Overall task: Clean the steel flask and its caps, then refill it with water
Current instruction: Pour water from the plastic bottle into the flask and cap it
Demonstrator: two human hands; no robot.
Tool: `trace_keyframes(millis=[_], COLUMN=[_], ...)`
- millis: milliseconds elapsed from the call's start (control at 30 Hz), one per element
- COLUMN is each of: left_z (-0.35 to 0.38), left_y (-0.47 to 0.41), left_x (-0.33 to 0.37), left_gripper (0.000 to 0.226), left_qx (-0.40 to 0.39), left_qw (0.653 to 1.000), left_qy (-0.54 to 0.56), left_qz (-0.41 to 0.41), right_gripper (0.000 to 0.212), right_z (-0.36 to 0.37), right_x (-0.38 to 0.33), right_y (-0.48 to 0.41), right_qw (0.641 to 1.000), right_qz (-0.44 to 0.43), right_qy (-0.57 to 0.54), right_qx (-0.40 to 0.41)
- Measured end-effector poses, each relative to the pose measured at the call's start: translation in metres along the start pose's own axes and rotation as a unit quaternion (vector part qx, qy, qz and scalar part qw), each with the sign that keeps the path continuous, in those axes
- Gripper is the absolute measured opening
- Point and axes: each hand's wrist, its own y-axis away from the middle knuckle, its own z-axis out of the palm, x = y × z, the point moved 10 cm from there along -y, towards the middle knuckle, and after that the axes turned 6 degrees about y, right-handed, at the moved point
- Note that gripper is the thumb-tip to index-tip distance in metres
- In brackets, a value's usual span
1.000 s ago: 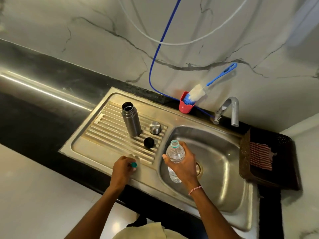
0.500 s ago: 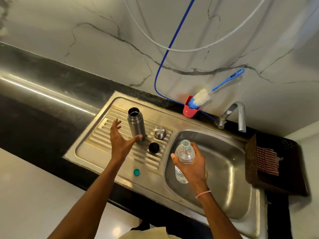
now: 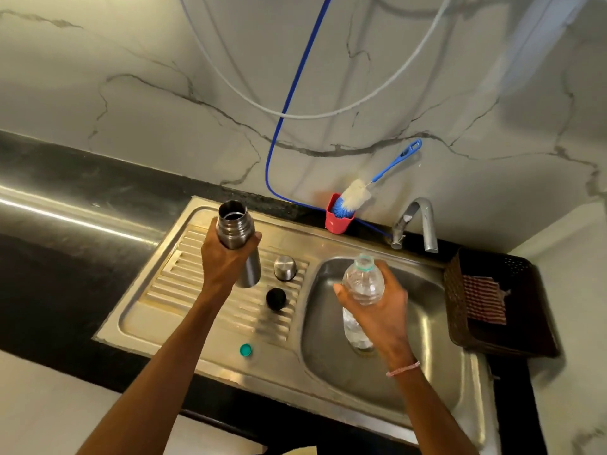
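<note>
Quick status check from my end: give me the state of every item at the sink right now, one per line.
steel flask: uncapped, gripped by left hand
plastic water bottle: uncapped, partly full, gripped by right hand over the basin
steel cap: off, on drainboard
black cap: off, on drainboard
teal bottle cap: off, on sink edge
tap: no water running
bottle brush: standing in red cup

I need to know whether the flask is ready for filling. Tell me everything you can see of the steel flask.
The steel flask is a slim cylinder of brushed grey metal with a ridged, threaded neck and an open, uncapped mouth. The inside looks dark; whether it holds water cannot be told. The left hand wraps around its upper body, holding it roughly upright, over the ribbed draining board. Whether its base rests on the board is unclear. Nothing else touches it.
</note>
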Motion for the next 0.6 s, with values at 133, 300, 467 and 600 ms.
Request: trace_keyframes(millis=[133,300,467,600], left_z=[0.049,0.110,0.146,0.160], left_y=[0.034,0.080,0.104,0.113], left_x=[0.074,0.114,0.129,0.136], left_gripper=[0.066,0.071,0.069,0.072], left_qx=[-0.096,-0.164,-0.192,-0.207], left_qw=[0.993,0.976,0.971,0.967], left_qy=[-0.012,-0.002,0.028,0.031], left_qz=[0.071,0.142,0.140,0.143], right_gripper=[0.048,0.045,0.056,0.057], right_z=[-0.039,-0.085,-0.113,-0.123], right_x=[-0.044,-0.098,-0.127,-0.138], right_y=[-0.028,-0.053,-0.057,-0.057], right_qw=[0.996,0.968,0.920,0.865], right_qz=[-0.054,-0.138,-0.222,-0.254], right_qy=[0.034,0.183,0.314,0.431], right_qx=[0.060,0.102,0.077,0.047])
